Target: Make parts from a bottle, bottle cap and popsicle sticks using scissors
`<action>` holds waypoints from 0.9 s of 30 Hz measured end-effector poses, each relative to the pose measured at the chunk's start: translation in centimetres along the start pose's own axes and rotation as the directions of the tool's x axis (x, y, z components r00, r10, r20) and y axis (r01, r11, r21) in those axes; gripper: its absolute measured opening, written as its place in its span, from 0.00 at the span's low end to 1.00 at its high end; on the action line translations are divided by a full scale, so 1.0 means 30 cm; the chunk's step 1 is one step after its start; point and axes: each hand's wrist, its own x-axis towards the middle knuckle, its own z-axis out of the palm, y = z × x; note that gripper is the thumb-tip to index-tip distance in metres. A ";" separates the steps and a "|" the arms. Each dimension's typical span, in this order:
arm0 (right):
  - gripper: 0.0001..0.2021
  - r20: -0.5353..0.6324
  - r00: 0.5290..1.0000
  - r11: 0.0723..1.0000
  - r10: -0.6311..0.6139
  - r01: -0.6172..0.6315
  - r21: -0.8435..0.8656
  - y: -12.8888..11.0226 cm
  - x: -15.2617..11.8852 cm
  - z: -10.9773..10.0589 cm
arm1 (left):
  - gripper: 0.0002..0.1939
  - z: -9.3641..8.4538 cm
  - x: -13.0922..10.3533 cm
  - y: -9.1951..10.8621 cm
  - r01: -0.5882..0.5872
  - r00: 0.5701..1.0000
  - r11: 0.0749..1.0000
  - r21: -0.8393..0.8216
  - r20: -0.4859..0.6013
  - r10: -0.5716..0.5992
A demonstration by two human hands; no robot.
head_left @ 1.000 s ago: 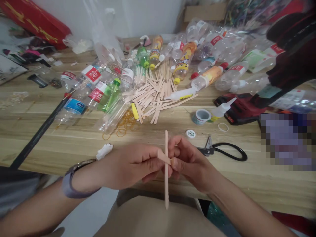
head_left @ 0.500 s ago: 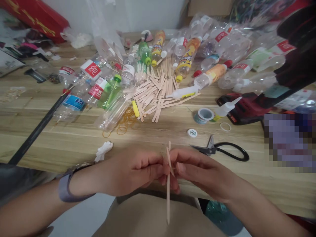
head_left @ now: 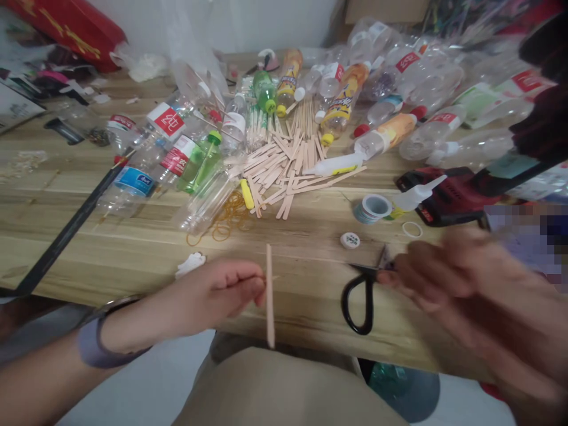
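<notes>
My left hand [head_left: 237, 287], with a watch on a lilac strap at the wrist, pinches a flat wooden craft stick [head_left: 270, 302] that stands nearly upright in the view. A thin pale tip juts out beside the stick at the fingertips; I cannot make out what it is. On the right, my right hand [head_left: 444, 272] is smeared by motion, its fingers closed on a pair of black-handled scissors [head_left: 360, 307]. One handle loop shows, and the other part is hidden by the fingers. A white printed bottle cap [head_left: 350, 239] lies just beyond the blades.
A pile of craft sticks [head_left: 288, 160] lies mid-table, with rubber bands [head_left: 231, 216] and a glue bottle [head_left: 337, 164] near it. Plastic bottles [head_left: 133, 180] crowd both sides. A red-black power tool [head_left: 444, 192] and a small tub [head_left: 373, 208] stand at right.
My right hand has left the stick, moved right and taken hold of the scissors, which have turned. My left hand has shifted left, still holding the stick.
</notes>
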 end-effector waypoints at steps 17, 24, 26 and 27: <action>0.13 0.243 0.969 0.369 -0.037 0.239 -0.898 0.160 0.292 0.078 | 0.15 0.029 0.021 0.007 0.009 1.000 0.991 -0.132 0.016 -0.007; 0.14 0.344 0.908 0.256 -0.240 0.401 -0.879 0.120 0.237 0.088 | 0.19 0.038 0.047 -0.012 -0.008 0.999 0.973 -0.229 0.031 0.016; 0.10 0.367 0.898 0.302 -0.242 0.429 -0.852 0.088 0.195 0.105 | 0.19 0.040 0.055 -0.020 -0.019 1.000 0.977 -0.214 0.016 0.023; 0.08 0.373 0.900 0.349 -0.225 0.432 -0.831 0.075 0.174 0.116 | 0.19 0.042 0.059 -0.024 -0.022 1.000 0.976 -0.215 0.013 0.026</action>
